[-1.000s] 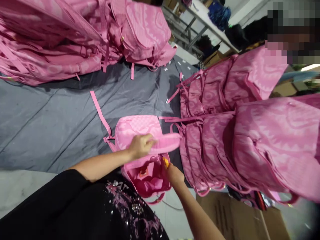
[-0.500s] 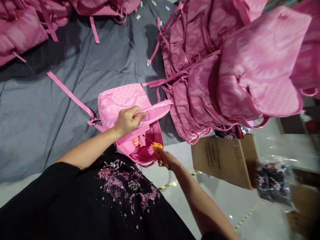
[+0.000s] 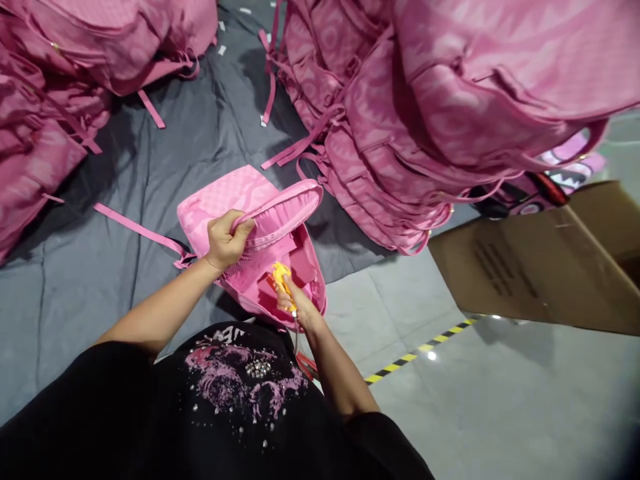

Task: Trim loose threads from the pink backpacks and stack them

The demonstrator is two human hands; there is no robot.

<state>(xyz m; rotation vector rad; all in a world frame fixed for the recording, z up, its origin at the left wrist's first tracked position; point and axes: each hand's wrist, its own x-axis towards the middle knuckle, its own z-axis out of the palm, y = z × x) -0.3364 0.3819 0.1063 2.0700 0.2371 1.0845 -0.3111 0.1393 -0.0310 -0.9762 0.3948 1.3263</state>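
Note:
A pink backpack (image 3: 215,200) lies unzipped on the dark grey cloth, its inside facing me. My left hand (image 3: 227,240) pinches the edge of its raised front panel and holds the opening wide. Inside, pink lining and part of a red label show. My right hand (image 3: 296,301) is at the opening, closed around a small yellow hand tool (image 3: 281,275). The tool's tip cannot be made out against the lining. A cord runs from its lower end toward a red coil (image 3: 306,367) beside my shirt.
Pink backpacks are stacked at the right (image 3: 380,120), close to the open one, and more are piled at the upper left (image 3: 100,47). A cardboard box (image 3: 520,260) stands on the tiled floor at right, near yellow-and-black tape (image 3: 420,350). White scraps lie on the cloth.
My right hand has moved left and up with the yellow tool, further into the backpack's opening. My left hand still grips the panel, now tipped further back. The view has shifted.

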